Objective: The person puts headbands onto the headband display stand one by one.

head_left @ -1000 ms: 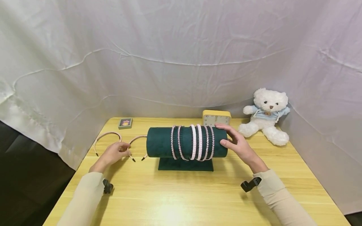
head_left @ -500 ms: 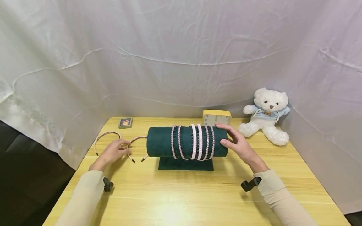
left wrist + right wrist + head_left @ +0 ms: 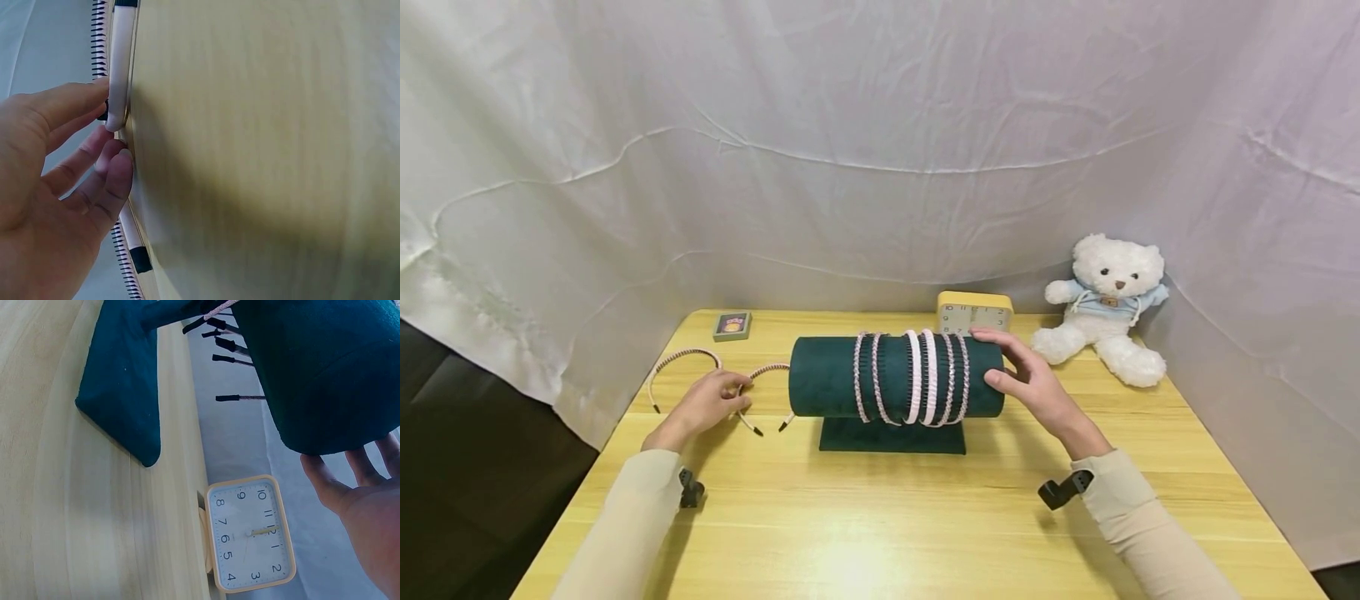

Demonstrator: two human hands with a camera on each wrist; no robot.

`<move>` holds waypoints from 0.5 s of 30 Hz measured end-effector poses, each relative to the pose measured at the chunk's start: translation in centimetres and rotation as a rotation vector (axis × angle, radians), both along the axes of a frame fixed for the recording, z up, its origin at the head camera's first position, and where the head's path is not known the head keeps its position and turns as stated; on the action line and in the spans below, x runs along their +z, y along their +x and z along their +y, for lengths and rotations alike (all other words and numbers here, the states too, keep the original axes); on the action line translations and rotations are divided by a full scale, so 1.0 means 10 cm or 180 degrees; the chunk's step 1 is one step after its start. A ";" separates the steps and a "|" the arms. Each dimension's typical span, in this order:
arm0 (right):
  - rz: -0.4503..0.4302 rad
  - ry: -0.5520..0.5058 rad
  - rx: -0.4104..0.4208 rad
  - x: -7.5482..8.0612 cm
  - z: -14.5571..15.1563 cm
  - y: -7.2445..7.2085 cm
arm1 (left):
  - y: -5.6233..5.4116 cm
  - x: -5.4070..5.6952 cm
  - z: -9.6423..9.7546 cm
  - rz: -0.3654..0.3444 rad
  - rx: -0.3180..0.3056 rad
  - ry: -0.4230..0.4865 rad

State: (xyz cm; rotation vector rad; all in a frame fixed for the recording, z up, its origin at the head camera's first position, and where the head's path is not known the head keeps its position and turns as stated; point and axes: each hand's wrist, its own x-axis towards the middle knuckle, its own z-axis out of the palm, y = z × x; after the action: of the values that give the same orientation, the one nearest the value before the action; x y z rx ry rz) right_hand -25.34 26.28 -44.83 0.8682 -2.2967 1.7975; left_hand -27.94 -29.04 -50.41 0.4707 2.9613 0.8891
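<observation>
A dark green cylindrical headband stand (image 3: pixel 823 379) sits mid-table, with several headbands (image 3: pixel 930 379) fitted over its roll, pink, white and braided. My right hand (image 3: pixel 1037 392) holds the roll's right end, thumb in front and fingers spread over the top; in the right wrist view the fingertips (image 3: pixel 315 464) touch its rim. To the left, my left hand (image 3: pixel 703 404) pinches a thin pink headband (image 3: pixel 767 367) with dark tips, which lies partly behind the roll. The left wrist view shows the fingers around a pale band (image 3: pixel 120 69), their exact contact partly hidden.
Another toothed headband (image 3: pixel 681 354) lies left of the left hand. At the back stand a small boxed item (image 3: pixel 732 327), a yellow clock (image 3: pixel 973 312) and a white teddy bear (image 3: pixel 1105 308) in a blue hoodie. A pale curtain (image 3: pixel 880 167) hangs behind the table.
My left hand has shifted slightly right and the pinched headband's dark tips have moved a little right with it. The right hand and the stand have stayed in place.
</observation>
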 end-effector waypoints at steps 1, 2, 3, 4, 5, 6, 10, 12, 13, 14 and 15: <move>0.0000 -0.0003 0.0001 0.00 0.00 0.00 | 0.01 0.00 0.00 -0.0008 0.0013 0.0006; -0.0006 -0.0004 0.0001 0.00 0.00 0.00 | 0.02 0.00 0.00 -0.0023 0.0027 0.0017; -0.0005 -0.0005 0.0005 0.00 0.00 0.00 | 0.02 0.00 0.00 -0.0035 0.0035 0.0019; -0.0002 -0.0003 0.0010 0.00 0.00 0.00 | 0.03 0.00 -0.01 -0.0043 0.0042 0.0015; 0.0001 0.0000 0.0012 0.00 0.00 0.00 | 0.04 0.01 -0.01 -0.0064 0.0067 0.0018; -0.0003 0.0004 0.0015 0.00 0.00 0.00 | 0.04 0.01 -0.01 -0.0089 0.0094 0.0021; -0.0025 0.0025 0.0000 0.02 0.00 0.01 | 0.05 0.01 -0.01 -0.0155 0.0194 0.0045; -0.0042 0.0036 -0.0010 0.02 0.00 0.01 | 0.03 0.02 -0.01 -0.0134 0.0192 0.0051; -0.0048 0.0036 -0.0016 0.03 0.00 0.02 | 0.02 0.02 -0.01 -0.0110 0.0176 0.0046; -0.0054 0.0038 -0.0019 0.03 -0.01 0.02 | 0.01 0.02 0.00 -0.0087 0.0161 0.0042; -0.0058 0.0040 -0.0021 0.03 -0.01 0.02 | 0.00 0.02 0.00 -0.0071 0.0137 0.0037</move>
State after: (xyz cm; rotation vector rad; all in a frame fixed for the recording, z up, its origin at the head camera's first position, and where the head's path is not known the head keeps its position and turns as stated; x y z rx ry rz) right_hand -25.09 26.20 -44.52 0.8487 -2.3215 1.7976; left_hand -27.89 -29.02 -50.26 0.3964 2.9585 0.9098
